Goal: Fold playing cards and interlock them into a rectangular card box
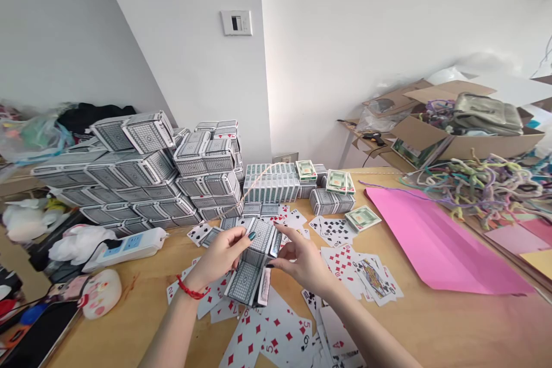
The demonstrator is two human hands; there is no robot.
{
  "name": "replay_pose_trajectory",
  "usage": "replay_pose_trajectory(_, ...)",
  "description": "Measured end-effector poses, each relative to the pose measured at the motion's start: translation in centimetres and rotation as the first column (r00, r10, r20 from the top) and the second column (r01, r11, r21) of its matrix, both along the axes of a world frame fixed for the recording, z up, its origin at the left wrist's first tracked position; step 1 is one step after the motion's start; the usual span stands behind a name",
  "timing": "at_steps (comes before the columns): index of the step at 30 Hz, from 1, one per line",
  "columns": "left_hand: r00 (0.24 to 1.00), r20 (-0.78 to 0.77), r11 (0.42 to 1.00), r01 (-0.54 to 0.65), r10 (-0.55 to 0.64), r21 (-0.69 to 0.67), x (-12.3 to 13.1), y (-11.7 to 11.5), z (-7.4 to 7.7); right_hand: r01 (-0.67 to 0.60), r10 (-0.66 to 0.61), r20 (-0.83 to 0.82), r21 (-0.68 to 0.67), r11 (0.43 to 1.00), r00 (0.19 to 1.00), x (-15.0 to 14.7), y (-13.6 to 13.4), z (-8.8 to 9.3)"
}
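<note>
A block folded from grey-backed playing cards (pixel 259 237) is between my hands above the table. My left hand (pixel 222 254) grips its left side, thumb on the top face. At its right side, my right hand (pixel 302 259) has its index fingertip and thumb against the edge, by a card standing out there. Just below, and seemingly touching it, is another card block (pixel 244 282), with a loose-looking card (pixel 264 286) at its right side. Loose playing cards, such as a six of diamonds (pixel 245 336), lie face up around and under my hands.
Stacked card blocks (pixel 129 175) rise at the left and back. Green card packs (pixel 363 218) lie right of centre, near a pink sheet (pixel 435 247). A power strip (pixel 129 247) is at left. Tangled fuzzy stems (pixel 478 184) and a cardboard box (pixel 474 146) are at right.
</note>
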State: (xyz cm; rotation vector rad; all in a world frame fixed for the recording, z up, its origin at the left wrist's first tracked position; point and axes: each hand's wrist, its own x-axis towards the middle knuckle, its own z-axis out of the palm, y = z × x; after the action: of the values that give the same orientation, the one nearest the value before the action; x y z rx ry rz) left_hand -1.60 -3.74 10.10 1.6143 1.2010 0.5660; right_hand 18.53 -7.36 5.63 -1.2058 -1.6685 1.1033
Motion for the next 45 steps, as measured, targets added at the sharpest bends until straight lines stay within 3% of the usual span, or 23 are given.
replay_pose_trajectory(6, 0.999, -0.009, 0.999, 0.042, -0.042, 0.009, 0.1, -0.2, 0.4, 0.019, -0.019, 0.006, 0.085, 0.996, 1.0, 0.0, 0.0, -0.3)
replay_pose_trajectory(15, 1.0, -0.009, 1.0, 0.025, -0.025, -0.002, 0.2, -0.3, 0.5, 0.05, -0.051, 0.015, 0.07, 0.996, 0.999, 0.0, -0.1, 0.2)
replay_pose_trajectory(20, 1.0, 0.021, 1.0, -0.005, 0.005, -0.025, 0.1, -0.3, 0.3, -0.01, 0.012, -0.141, 0.017, 1.0, 0.99, -0.4, -0.2, 0.1)
replay_pose_trajectory(23, 1.0, 0.025, 0.999, -0.003, 0.004, -0.039, 0.1, -0.5, 0.2, 0.041, -0.049, -0.232, -0.038, 0.998, 0.971, -1.2, -0.5, -0.3)
replay_pose_trajectory(28, 1.0, 0.011, 0.999, 0.005, -0.004, -0.039, 0.3, -0.8, 0.4, 0.141, -0.16, -0.213, -0.1, 0.985, 0.964, -2.4, -1.1, -1.1)
replay_pose_trajectory(35, 1.0, -0.03, 1.0, 0.007, -0.006, 0.026, 0.7, -1.0, 0.9, 0.099, -0.115, -0.176, -0.098, 0.99, 0.978, -2.7, -1.6, -1.2)
replay_pose_trajectory(45, 1.0, 0.029, 0.999, -0.007, 0.006, 0.036, 1.3, -1.2, 0.9, 0.15, -0.155, -0.214, -0.039, 0.988, 0.965, -2.7, -1.3, -1.9)
